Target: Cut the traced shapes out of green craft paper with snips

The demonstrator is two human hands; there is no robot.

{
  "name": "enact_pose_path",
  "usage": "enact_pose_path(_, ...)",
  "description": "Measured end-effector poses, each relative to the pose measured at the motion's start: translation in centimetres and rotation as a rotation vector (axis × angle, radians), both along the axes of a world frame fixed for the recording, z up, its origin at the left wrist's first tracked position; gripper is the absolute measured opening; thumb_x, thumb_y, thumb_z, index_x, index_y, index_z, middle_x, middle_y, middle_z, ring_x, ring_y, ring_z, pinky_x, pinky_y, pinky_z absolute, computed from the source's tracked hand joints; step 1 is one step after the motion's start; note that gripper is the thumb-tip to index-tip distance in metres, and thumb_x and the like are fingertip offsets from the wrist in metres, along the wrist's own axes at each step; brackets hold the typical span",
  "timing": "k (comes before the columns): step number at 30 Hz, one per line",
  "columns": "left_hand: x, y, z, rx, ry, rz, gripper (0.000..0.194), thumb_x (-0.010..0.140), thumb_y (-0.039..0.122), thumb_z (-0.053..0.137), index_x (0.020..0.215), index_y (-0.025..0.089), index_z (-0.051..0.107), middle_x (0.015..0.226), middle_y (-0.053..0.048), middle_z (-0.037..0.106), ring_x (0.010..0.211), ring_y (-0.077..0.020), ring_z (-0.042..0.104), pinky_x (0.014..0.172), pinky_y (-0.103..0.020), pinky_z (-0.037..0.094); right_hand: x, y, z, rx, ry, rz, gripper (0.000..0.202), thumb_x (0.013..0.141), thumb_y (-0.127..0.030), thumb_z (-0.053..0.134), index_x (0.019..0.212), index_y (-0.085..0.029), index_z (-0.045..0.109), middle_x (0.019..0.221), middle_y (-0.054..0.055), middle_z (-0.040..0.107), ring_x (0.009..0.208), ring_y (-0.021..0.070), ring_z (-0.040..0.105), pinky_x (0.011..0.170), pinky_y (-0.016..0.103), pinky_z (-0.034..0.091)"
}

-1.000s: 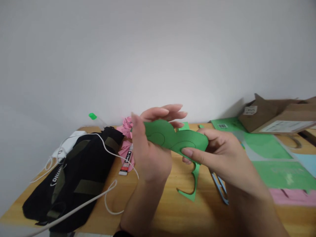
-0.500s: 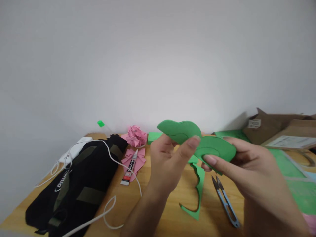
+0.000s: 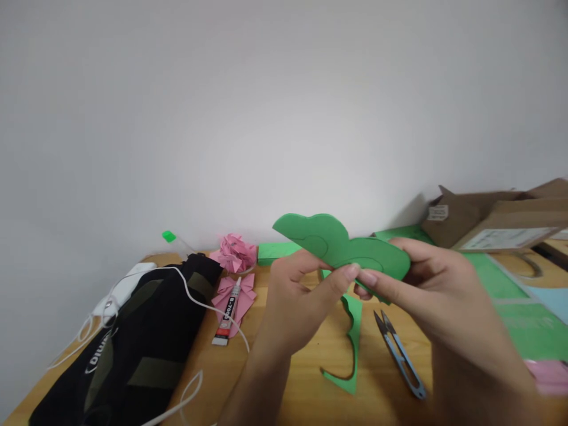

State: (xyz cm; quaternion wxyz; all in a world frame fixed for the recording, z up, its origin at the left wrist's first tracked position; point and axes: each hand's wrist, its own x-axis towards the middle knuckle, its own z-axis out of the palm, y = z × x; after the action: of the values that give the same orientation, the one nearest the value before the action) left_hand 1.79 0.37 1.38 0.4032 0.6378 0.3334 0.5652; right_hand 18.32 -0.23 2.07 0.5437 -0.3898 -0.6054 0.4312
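Observation:
A green paper cutout (image 3: pixel 326 236) with rounded lobes and thin drawn curves is raised above the table between both hands. My left hand (image 3: pixel 302 299) pinches its lower edge near the middle, thumb in front. With its thumb close to the left one, my right hand (image 3: pixel 437 290) grips the cutout's right part; the fingers behind the paper are partly hidden. Below lies a wavy green paper scrap (image 3: pixel 354 343) on the wooden table. Thread snips (image 3: pixel 402 354) with light blue handles rest beside the scrap, under my right hand.
To the left are a black bag (image 3: pixel 133 343), a white cable (image 3: pixel 189 290), a glue tube (image 3: pixel 228 313) on folded pink paper, and a crumpled pink paper flower (image 3: pixel 235 253). Right, an opened cardboard box (image 3: pixel 479 213) and green paper packs (image 3: pixel 528 331) lie near the wall (image 3: pixel 284 118).
The cutout has shifted slightly left and is turned so its lobes lie more evenly. My left thumb has slid down to its lower edge, closer to my right thumb. The view has shifted a little.

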Motion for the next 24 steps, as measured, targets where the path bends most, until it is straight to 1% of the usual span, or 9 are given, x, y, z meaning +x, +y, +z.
enact_pose_path(5, 0.13, -0.02, -0.18, -0.049, -0.015, 0.088, 0.031, 0.079, 0.036, 0.077, 0.052, 0.024, 0.067, 0.057, 0.001, 0.066, 0.057, -0.0142, 0.057, 0.057, -0.031, 0.045, 0.02, 0.03, 0.12, -0.014, 0.011, 0.014, 0.014, 0.070, -0.019, 0.088, 0.069, -0.023, 0.074, 0.060, -0.004, 0.073, 0.055, 0.0090, 0.065, 0.051, 0.012, 0.050)
enact_pose_path(9, 0.22, -0.07, -0.15, -0.057, -0.022, 0.099, 0.032, 0.079, 0.036, 0.077, 0.052, 0.023, 0.066, 0.055, 0.001, 0.062, 0.055, -0.0127, 0.052, 0.055, -0.030, 0.041, -0.06, 0.13, 0.08, -0.017, -0.009, 0.000, 0.013, 0.071, -0.023, 0.087, 0.069, -0.022, 0.074, 0.059, -0.003, 0.071, 0.055, 0.0091, 0.063, 0.050, 0.013, 0.049)
enact_pose_path(16, 0.14, -0.35, -0.12, -0.039, -0.026, 0.071, 0.030, 0.083, 0.029, 0.072, 0.053, 0.025, 0.069, 0.055, 0.002, 0.064, 0.054, -0.0125, 0.052, 0.055, -0.031, 0.041, 0.09, -0.10, -0.17, -0.027, -0.016, -0.013, 0.016, 0.067, -0.024, 0.090, 0.069, -0.022, 0.075, 0.061, -0.003, 0.072, 0.055, 0.0101, 0.063, 0.050, 0.014, 0.049)
enact_pose_path(20, 0.43, -0.37, -0.25, -0.062, -0.065, 0.162, 0.031, 0.080, 0.030, 0.076, 0.050, 0.024, 0.067, 0.052, 0.002, 0.062, 0.052, -0.0123, 0.051, 0.054, -0.030, 0.042, 0.00, -0.18, -0.25, -0.023, -0.031, -0.023, 0.015, 0.070, -0.027, 0.089, 0.071, -0.021, 0.075, 0.062, -0.001, 0.073, 0.057, 0.0116, 0.065, 0.051, 0.016, 0.051)
enact_pose_path(24, 0.69, -0.03, -0.59, -0.092, -0.196, 0.280, 0.026, 0.074, 0.027, 0.080, 0.052, 0.022, 0.066, 0.054, 0.003, 0.063, 0.054, -0.0120, 0.055, 0.058, -0.029, 0.047, -0.18, 0.10, -0.52, -0.025, 0.042, -0.014, 0.016, 0.081, -0.031, 0.081, 0.071, -0.021, 0.074, 0.060, -0.001, 0.071, 0.056, 0.0096, 0.066, 0.054, 0.015, 0.052)
